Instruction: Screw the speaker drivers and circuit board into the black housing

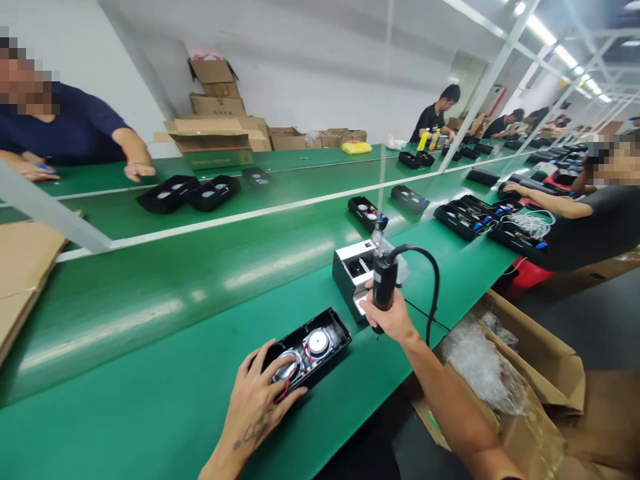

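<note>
A long green surface (165, 427), glossy and split lengthwise by a white strip (260, 212), carries a black-and-silver box-shaped device (346, 280); nearer the viewer and to the left of that device lies an open black housing (309, 370) with two round speakers in it. Beyond the device sits a similar housing (369, 215), and off to its right a cluster of black housings (463, 220). Far to the device's left, across the strip, lie two more housings (213, 193), while a yellow bag (357, 147) rests well behind it.
</note>
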### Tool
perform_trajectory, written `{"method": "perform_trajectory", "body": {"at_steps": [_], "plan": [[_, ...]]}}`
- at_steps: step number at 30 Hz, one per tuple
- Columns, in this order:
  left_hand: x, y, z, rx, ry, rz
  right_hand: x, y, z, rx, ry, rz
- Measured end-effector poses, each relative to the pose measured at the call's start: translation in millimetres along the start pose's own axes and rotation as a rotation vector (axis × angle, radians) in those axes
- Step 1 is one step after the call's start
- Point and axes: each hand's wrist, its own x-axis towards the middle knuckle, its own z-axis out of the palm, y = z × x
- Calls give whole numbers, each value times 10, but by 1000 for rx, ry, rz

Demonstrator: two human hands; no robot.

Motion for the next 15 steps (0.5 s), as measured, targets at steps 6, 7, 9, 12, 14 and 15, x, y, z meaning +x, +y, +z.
{"method": "perform_trajectory", "body": {"at_steps": [6,7,9,12,14,15], "plan": [[5,74,-35,-43,2,-58,-24,-140,6,70,185,-155],[-1,63,-28,-36,7,-43,47,-154,-34,57,274,-199],[-13,30,-4,-16,17,-8,198,-161,-125,45,389,-266],[-15,-21,34,2,41,31,358,-139,-219,28,402,-291],[-7,-44,44,4,57,51,401,-116,-232,6,390,-283],[0,-51,43,7,62,61,410,-105,-226,-8,391,-278]]}}
